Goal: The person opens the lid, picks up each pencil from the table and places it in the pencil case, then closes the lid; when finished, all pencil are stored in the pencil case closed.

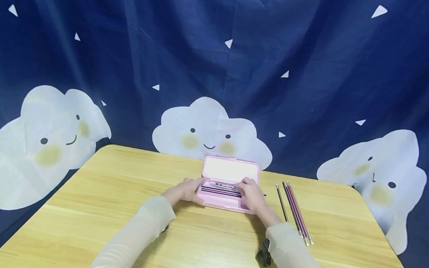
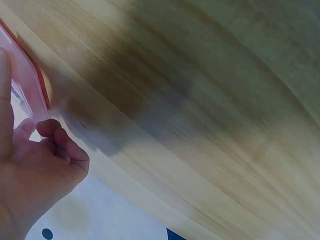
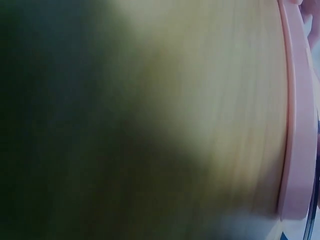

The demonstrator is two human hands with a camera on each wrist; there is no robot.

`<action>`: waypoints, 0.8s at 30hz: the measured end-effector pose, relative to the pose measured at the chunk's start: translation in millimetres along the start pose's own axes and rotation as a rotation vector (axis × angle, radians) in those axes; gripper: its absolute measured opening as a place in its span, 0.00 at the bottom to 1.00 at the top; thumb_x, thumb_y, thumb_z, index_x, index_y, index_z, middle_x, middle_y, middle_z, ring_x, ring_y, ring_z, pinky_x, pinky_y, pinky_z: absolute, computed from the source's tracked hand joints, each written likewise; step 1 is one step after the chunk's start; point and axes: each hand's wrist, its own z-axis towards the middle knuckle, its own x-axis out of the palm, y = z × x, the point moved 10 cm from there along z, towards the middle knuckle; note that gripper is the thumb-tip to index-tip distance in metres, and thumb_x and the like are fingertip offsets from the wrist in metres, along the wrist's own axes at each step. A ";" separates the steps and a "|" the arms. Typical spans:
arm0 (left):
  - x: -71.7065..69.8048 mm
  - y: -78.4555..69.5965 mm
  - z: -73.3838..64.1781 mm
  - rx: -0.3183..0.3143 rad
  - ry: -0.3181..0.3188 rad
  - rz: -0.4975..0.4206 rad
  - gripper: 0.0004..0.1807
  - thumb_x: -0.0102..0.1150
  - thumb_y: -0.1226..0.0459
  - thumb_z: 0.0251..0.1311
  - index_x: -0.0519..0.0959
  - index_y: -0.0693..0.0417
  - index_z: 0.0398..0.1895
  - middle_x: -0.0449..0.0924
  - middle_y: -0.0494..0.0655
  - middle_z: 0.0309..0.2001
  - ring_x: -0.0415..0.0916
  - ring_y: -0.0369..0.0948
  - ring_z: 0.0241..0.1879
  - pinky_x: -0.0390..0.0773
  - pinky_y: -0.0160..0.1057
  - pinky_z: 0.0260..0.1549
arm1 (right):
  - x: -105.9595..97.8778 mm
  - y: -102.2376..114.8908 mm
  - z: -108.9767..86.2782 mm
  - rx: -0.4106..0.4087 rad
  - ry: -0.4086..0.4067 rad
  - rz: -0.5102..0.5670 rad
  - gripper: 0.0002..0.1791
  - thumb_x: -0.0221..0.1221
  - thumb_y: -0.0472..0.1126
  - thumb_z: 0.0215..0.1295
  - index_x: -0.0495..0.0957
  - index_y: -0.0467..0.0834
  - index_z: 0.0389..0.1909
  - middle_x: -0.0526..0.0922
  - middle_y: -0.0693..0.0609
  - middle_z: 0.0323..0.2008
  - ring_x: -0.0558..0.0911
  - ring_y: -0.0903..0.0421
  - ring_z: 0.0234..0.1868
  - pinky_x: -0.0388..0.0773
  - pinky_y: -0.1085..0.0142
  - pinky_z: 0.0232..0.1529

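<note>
A pink pencil case (image 1: pixel 220 201) lies open on the table, its lid (image 1: pixel 230 170) tilted back. Several dark pencils (image 1: pixel 220 190) lie lengthwise inside. My left hand (image 1: pixel 188 189) grips the case's left end, thumb at the front and fingers farther back; the left wrist view shows this hand (image 2: pixel 40 170) beside the pink edge. Over the right end of the case, my right hand (image 1: pixel 252 195) pinches a dark pencil whose end sticks out past the case. In the right wrist view, the case's front wall (image 3: pixel 299 125) shows, with most of the hand out of frame.
To the right of the case, a dark pencil (image 1: pixel 282 203) lies apart from a bundle of several dark and reddish pencils (image 1: pixel 298 213). The wooden table (image 1: pixel 84 208) ends at a dark blue curtain (image 1: pixel 218 68) with clouds. A black device (image 1: pixel 264 255) is at the right wrist.
</note>
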 end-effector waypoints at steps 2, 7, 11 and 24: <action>0.1 -0.2 0.1 0.000 0.000 0.000 0.52 0.71 0.49 0.39 0.55 0.50 0.69 0.66 0.62 0.58 0.60 0.55 0.55 0.64 0.55 0.53 | 3.5 2.3 2.3 0.004 0.021 -0.010 0.12 0.58 0.28 0.54 0.83 0.43 0.37 0.74 0.53 0.29 0.73 0.53 0.34 0.72 0.61 0.36; 1.1 -0.2 -0.2 -0.011 0.005 -0.004 0.52 0.71 0.49 0.39 0.55 0.50 0.68 0.66 0.61 0.58 0.60 0.54 0.54 0.64 0.54 0.53 | 15.0 7.3 7.6 -0.007 0.085 -0.054 0.15 0.58 0.27 0.54 0.82 0.45 0.40 0.74 0.53 0.31 0.73 0.53 0.36 0.72 0.61 0.36; 0.6 -1.0 -0.5 -0.010 0.003 0.000 0.52 0.71 0.49 0.39 0.55 0.50 0.68 0.66 0.62 0.57 0.61 0.54 0.54 0.65 0.54 0.52 | 22.6 10.2 11.0 -0.011 0.119 -0.081 0.14 0.58 0.29 0.56 0.82 0.46 0.41 0.75 0.53 0.32 0.74 0.53 0.37 0.73 0.61 0.37; 0.4 -0.7 -1.8 -0.019 0.006 0.007 0.53 0.71 0.48 0.38 0.54 0.51 0.69 0.67 0.62 0.57 0.61 0.53 0.53 0.65 0.53 0.52 | 28.2 20.4 17.5 -0.068 0.156 -0.121 0.15 0.56 0.28 0.56 0.82 0.47 0.41 0.74 0.52 0.33 0.74 0.53 0.37 0.73 0.61 0.35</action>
